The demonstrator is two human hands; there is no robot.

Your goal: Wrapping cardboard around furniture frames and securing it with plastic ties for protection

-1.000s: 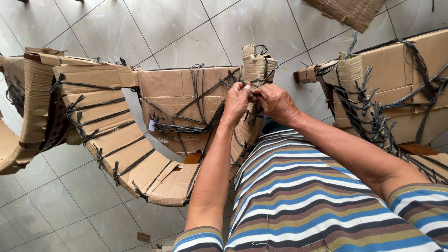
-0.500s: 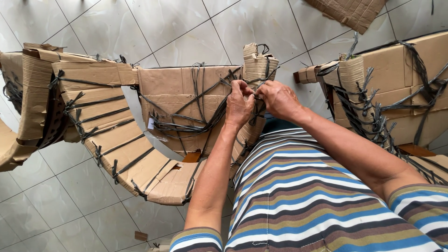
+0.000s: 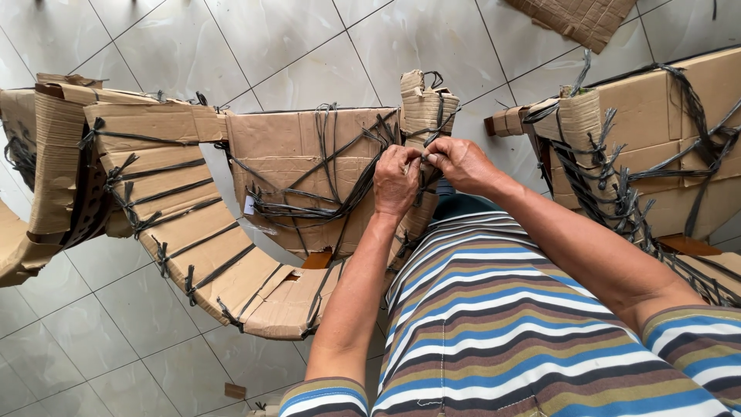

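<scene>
A cardboard-wrapped piece (image 3: 309, 154) bound with black plastic straps stands in front of me on the tiled floor. My left hand (image 3: 397, 181) and my right hand (image 3: 455, 164) meet at its upper right corner, just below a wrapped post (image 3: 427, 108). Both pinch a black strap (image 3: 423, 162) there, fingertips close together. A curved cardboard-covered section (image 3: 208, 247) sweeps from the left down towards my knees. My striped shirt hides the lower right of the piece.
Another strapped cardboard bundle (image 3: 656, 147) stands at the right, close to my right forearm. A further wrapped part (image 3: 46, 170) is at the far left. A loose cardboard sheet (image 3: 579, 19) lies at the top. A small cardboard scrap (image 3: 235, 391) lies on the grey tiles.
Both hands stay at the same corner of the piece, with only small finger movements on the strap. The view has shifted slightly.
</scene>
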